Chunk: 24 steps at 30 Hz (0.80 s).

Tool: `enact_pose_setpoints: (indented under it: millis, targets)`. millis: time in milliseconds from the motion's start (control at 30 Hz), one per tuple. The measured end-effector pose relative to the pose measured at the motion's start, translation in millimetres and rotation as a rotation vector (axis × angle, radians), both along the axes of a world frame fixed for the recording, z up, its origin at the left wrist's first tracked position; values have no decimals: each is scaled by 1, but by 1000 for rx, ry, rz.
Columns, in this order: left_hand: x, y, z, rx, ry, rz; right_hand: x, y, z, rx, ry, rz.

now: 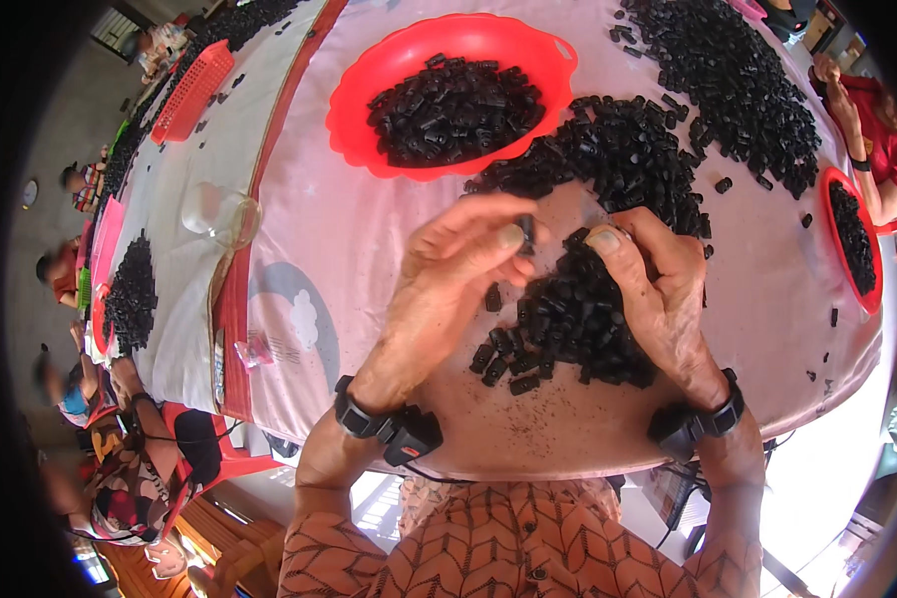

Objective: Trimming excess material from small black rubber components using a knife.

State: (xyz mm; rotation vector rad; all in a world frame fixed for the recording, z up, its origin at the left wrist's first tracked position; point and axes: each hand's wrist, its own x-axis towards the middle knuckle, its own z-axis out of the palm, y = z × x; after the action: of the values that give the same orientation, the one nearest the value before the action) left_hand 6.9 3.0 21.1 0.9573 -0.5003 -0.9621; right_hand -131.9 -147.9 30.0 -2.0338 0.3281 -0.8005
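Note:
My left hand (463, 247) pinches a small black ribbed plastic piece (526, 235) upright between thumb and fingers. Just to its right, my right hand (660, 279) is closed, thumb against the bent forefinger. A dark piece shows by that thumb tip, but what the fingers hold is hard to make out. Both hands hover over a loose pile of similar black plastic pieces (590, 324), a few lying apart at its left edge. Beyond them a larger heap (633, 149) spreads out. A red scalloped plastic basin (364, 85) holds many more pieces.
The pink tablecloth (369, 224) carries dark crumbs near my body. More black pieces (738, 95) lie far right, with a red bowl (876, 289) beside a person in red. At left stand a clear round container (234, 219) and a red basket (194, 92); other people sit there.

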Motion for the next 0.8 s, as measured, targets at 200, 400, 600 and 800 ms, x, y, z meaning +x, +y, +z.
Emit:
enact_pose_setpoints:
  millis: [200, 400, 600, 800]
  targets:
    - [32, 2, 31, 136, -604, 522, -1, -2, -1, -35, 30, -18]
    - [34, 1, 22, 233, -921, 553, 3, 0, 3, -50, 35, -14]
    - [17, 16, 32, 478, -1073, 71, 3, -1, 1, -82, 63, -7]
    - [8, 20, 15, 614, -1433, -142, 0, 2, 2, -98, 103, -2]
